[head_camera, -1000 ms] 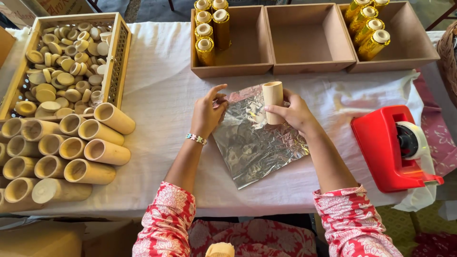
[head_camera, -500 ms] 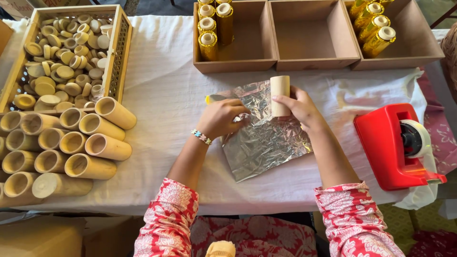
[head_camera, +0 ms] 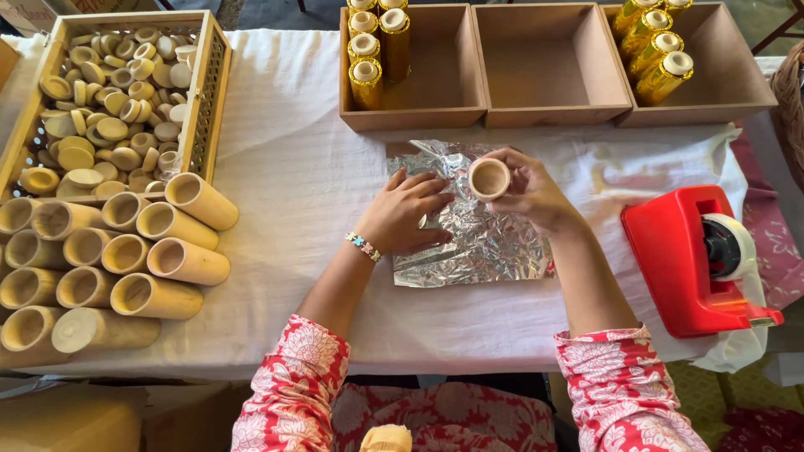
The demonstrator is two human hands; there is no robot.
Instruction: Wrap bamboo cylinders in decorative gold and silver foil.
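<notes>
Wrapping step, judging by the layout: right hand (head_camera: 532, 191) grips a small bamboo tube (head_camera: 489, 178) upright at frame centre, over the crinkled foil sheet (head_camera: 477, 234). Left hand (head_camera: 410, 213) lies flat w/ fingers spread, pinning the foil to the desk (head_camera: 293, 167). Next calls for laying the tube on the foil edge & rolling evenly. Tube's lower end hidden, probably touching the foil.

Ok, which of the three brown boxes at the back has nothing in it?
The middle brown box. The left box holds gold-wrapped tubes and the right box holds more; the middle one shows only bare floor.
</notes>
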